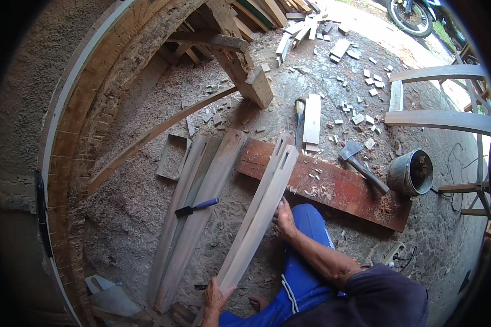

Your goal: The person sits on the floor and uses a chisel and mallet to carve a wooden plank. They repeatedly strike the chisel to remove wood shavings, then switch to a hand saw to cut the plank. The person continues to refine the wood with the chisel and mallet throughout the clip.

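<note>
Two long pale wooden pieces (262,204) lie side by side in front of me, with mortise slots cut in their far ends. Those ends rest on a reddish-brown plank (360,196). My left hand (217,296) grips their near end, thumb on top. Farther up, my right hand (283,217) is closed on the right edge, some fingers hidden beneath. To the left lie more long wooden pieces (210,177). A chisel with a blue-purple handle (204,204) rests across them, apart from both hands.
A hatchet (368,171) lies on the plank beside a metal bucket (412,173). Wood offcuts (360,117) and shavings litter the floor. A heavy wooden bench (101,103) curves along the left. Curved wooden frame parts (442,117) and a motorcycle wheel (409,16) are at the right.
</note>
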Demonstrator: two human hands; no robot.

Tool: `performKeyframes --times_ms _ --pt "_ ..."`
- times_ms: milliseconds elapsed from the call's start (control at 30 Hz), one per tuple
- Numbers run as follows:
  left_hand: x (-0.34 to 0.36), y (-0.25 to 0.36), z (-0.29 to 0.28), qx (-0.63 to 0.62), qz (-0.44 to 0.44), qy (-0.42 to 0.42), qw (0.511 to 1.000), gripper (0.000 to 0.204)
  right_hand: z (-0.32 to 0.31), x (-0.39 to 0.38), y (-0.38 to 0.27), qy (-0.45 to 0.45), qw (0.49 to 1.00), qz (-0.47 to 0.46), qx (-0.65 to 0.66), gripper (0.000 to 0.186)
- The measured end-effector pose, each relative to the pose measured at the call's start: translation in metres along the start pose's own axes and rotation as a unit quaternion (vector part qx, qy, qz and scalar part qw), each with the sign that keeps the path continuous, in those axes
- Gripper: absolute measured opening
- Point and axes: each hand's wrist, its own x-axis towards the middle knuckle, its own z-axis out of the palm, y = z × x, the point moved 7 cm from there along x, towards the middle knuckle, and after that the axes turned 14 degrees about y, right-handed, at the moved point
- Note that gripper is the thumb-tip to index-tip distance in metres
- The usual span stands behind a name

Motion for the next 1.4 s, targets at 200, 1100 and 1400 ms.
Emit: performKeyframes --times_ms 200,1100,1400 --pt "-0.018 -0.011 0.061 0.03 0.002 -0.027 0.999 0.074 -0.032 -0.015 -0.05 0.129 0.953 -0.233 -0.142 0.081" --pt "0.203 0.351 0.045 -0.082 0.101 0.071 0.989 0.063 -0.241 0.058 -0.179 0.085 0.58 -0.532 -0.611 0.058" --pt "0.198 0.361 0.042 -0.073 0.108 0.086 0.988 0.061 -0.238 0.063 -0.181 0.097 0.572 -0.528 -0.62 0.058"
